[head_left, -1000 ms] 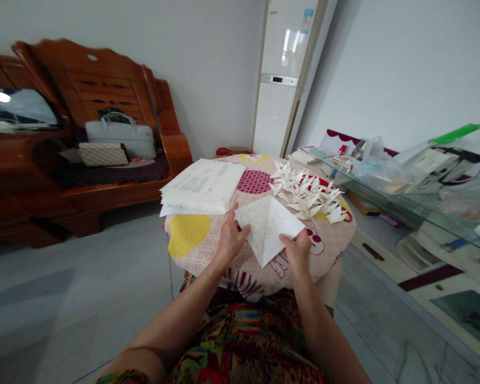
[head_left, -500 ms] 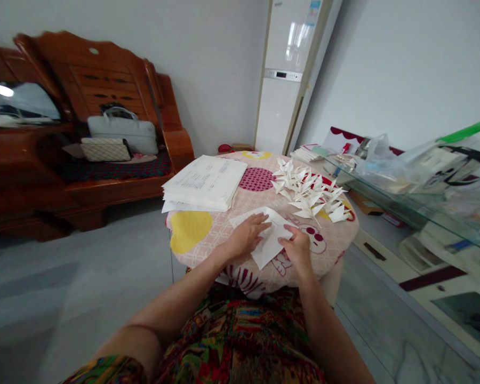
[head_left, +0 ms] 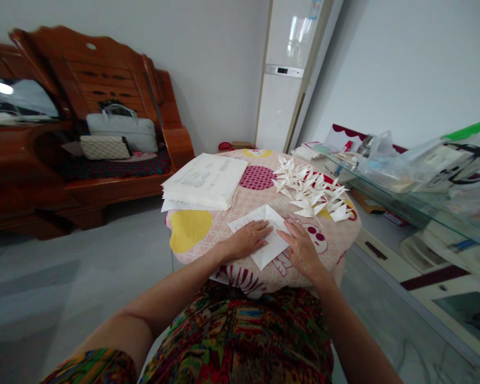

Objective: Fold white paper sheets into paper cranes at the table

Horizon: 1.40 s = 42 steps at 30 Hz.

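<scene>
A folded white printed sheet [head_left: 269, 250] lies on the round table [head_left: 208, 240] near its front edge. My left hand [head_left: 246, 240] rests flat on the sheet's left half, fingers stretched out. My right hand [head_left: 304, 248] lies flat at the sheet's right edge, fingers extended onto the paper. Neither hand grips anything. Behind the sheet on the right lies a heap of several folded white paper shapes [head_left: 310, 192]. A thick stack of printed paper [head_left: 204, 181] sits at the table's back left.
A patterned cloth covers the table. A wooden bench [head_left: 84, 106] with a grey bag [head_left: 122, 130] stands at the left. A tall white air conditioner [head_left: 282, 85] fills the corner. A glass-topped cabinet [head_left: 416, 208] with bags and clutter runs along the right.
The sheet, held up folded in both hands a second ago, now lies on the table. Both hands have flattened onto it and pressed along the fold.
</scene>
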Each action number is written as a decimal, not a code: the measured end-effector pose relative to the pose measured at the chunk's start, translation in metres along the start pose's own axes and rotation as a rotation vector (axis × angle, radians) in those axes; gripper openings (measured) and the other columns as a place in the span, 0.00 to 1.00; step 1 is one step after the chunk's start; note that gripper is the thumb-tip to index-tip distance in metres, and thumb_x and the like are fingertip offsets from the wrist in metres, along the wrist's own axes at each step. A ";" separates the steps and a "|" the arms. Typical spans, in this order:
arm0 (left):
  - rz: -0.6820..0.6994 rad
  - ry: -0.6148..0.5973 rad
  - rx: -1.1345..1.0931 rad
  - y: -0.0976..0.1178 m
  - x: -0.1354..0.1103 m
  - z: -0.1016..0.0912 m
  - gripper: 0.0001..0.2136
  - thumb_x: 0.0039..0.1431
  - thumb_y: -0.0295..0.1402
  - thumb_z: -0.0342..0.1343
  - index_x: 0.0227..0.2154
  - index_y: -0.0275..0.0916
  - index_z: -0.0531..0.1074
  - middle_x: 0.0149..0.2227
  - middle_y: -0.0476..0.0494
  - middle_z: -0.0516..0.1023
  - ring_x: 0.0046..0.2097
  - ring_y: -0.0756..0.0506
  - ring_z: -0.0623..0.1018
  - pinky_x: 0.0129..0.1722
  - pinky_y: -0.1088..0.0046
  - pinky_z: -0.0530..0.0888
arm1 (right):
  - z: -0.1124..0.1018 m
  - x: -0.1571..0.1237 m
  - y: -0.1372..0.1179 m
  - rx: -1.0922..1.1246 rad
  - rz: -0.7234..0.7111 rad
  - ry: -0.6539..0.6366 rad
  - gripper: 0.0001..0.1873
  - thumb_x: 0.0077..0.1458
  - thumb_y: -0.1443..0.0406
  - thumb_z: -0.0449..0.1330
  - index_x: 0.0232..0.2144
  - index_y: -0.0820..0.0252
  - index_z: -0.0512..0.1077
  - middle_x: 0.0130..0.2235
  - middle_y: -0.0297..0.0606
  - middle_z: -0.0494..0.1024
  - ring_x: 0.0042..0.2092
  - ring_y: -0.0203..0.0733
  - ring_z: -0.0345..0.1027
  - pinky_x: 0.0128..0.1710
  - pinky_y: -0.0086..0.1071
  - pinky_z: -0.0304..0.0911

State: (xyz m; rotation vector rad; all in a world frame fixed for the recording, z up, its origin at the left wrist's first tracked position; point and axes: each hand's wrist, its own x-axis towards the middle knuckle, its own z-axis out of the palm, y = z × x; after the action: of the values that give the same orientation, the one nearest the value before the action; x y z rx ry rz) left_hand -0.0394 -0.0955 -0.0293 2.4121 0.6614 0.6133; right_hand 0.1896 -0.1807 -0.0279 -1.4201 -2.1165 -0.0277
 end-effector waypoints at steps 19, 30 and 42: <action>-0.140 -0.062 -0.252 0.001 -0.013 -0.073 0.17 0.44 0.43 0.69 0.37 0.41 0.82 0.37 0.46 0.83 0.37 0.43 0.79 0.37 0.74 0.71 | -0.011 0.035 0.013 0.259 0.116 -0.124 0.18 0.58 0.62 0.55 0.18 0.57 0.70 0.19 0.31 0.69 0.24 0.38 0.62 0.28 0.32 0.59; -0.447 0.199 -0.005 -0.024 0.013 -0.058 0.08 0.51 0.32 0.59 0.19 0.37 0.72 0.19 0.52 0.68 0.24 0.51 0.66 0.27 0.74 0.56 | 0.009 0.072 0.028 0.415 0.423 -0.039 0.27 0.45 0.68 0.63 0.50 0.64 0.77 0.19 0.26 0.71 0.23 0.37 0.61 0.26 0.30 0.57; -0.404 0.039 0.256 -0.031 0.019 -0.049 0.20 0.61 0.28 0.54 0.55 0.41 0.75 0.45 0.42 0.82 0.44 0.43 0.79 0.46 0.70 0.72 | 0.013 0.067 0.032 0.237 0.410 -0.139 0.16 0.51 0.69 0.60 0.40 0.60 0.84 0.39 0.44 0.86 0.37 0.47 0.79 0.42 0.37 0.71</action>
State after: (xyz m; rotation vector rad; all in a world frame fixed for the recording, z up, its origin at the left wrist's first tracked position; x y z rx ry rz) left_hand -0.0616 -0.0434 -0.0065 2.3924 1.2705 0.4263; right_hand 0.1934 -0.1069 -0.0165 -1.7159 -1.8205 0.4766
